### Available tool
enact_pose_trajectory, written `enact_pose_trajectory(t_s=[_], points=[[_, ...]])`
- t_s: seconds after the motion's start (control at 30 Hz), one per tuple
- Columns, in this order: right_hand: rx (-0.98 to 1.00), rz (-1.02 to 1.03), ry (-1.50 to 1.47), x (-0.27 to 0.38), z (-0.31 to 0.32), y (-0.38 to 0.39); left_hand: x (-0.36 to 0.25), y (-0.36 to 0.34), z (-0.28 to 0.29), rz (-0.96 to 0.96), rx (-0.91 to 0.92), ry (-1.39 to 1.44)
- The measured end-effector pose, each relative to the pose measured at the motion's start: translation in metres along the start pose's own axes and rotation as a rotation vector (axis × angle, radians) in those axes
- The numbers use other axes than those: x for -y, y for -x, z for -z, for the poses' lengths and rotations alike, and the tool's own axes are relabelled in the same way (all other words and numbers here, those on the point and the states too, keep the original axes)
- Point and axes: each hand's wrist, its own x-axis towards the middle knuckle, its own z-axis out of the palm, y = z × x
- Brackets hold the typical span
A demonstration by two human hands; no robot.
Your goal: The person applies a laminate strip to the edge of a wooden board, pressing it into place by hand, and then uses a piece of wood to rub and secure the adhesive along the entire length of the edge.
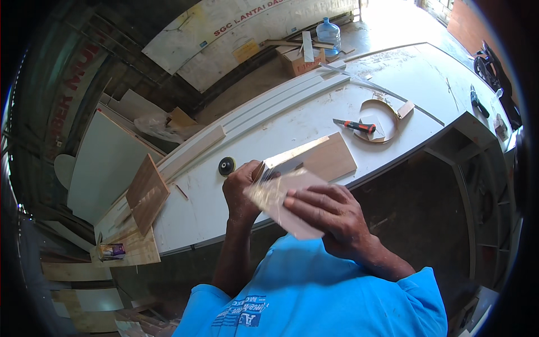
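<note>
My left hand (241, 190) is closed around the near-left end of a wooden board piece (331, 160), which has a pale, shiny long edge and rests on the white worktable (196, 216). In my right hand (334, 213) is a flat, light-brown piece (289, 194) with yellowish shiny smears, pinched with the fingers lying on its upper face. That piece is tilted and slightly blurred, in front of the board's left end; whether the two touch, I cannot tell. A round black pad (227, 166) lies beside my left hand.
An orange-black utility knife (359, 126) lies by a coiled brown strip (396, 126). Long pale strips (292, 101) run along the far edge. A brown panel (147, 194) leans at left. Beyond stand a cardboard box (303, 64) and a blue water bottle (330, 38).
</note>
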Motion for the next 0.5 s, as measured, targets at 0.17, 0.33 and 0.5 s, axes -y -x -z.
enact_pose_trajectory(t_s=[0.17,0.33,0.5], points=[[-0.042,-0.095,-0.297,-0.016,0.041,-0.004,0.011,-0.006,0.0,-0.022,-0.069,-0.041],[-0.38,-0.61,-0.875,-0.113,0.089,0.082,0.044,-0.014,0.014,-0.03,-0.02,0.043],[-0.848,-0.779,-1.006,-0.192,0.111,0.119,0.064,-0.006,0.023,-0.042,0.063,0.198]])
